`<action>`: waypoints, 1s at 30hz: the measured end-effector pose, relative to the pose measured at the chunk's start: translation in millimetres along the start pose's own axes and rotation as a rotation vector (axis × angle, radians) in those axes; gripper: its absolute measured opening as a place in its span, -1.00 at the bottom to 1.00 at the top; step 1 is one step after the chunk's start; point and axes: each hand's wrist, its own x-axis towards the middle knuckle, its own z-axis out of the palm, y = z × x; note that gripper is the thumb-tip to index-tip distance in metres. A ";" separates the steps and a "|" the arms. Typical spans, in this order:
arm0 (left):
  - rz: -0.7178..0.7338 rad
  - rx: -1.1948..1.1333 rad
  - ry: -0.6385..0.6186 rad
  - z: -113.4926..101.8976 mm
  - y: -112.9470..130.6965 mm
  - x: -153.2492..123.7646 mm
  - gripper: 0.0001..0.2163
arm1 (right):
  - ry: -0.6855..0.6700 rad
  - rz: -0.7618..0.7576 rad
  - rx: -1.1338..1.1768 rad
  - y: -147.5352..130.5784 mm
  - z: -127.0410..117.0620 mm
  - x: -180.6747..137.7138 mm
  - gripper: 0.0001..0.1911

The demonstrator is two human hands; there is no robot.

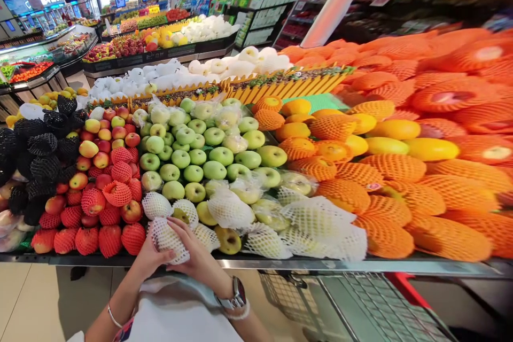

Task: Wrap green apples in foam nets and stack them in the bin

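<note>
Both hands are closed around a fruit in a white foam net (169, 241), just above the front edge of the display. My left hand (147, 257) grips its left side, with the thumb across the near face. My right hand (200, 254) wraps the right side, fingers reaching over the top. The net hides what kind of fruit it is. Beyond it lie more netted fruits (156, 205) and rows of green apples (214, 170). Close to my right hand sits a bare yellow-green fruit (227, 240).
Red apples in red nets (110, 241) lie to the left, with black-netted fruit (42, 144) beyond. Orange-netted mangoes (385, 232) fill the right. A metal rail (304, 264) runs along the front. A shopping cart (385, 304) stands below right.
</note>
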 end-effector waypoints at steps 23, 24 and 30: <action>0.574 0.443 0.769 -117.8 110.5 -13.1 -0.59 | 0.300 -0.082 -0.268 49.6 13.7 6.6 -0.26; 0.624 0.488 0.865 -128.1 119.1 -17.5 -0.59 | 0.333 -0.103 -0.248 50.4 13.7 4.5 -0.26; 0.782 0.700 1.109 -151.6 164.6 -35.8 -0.63 | 0.285 -0.129 -0.271 51.3 12.7 1.9 -0.42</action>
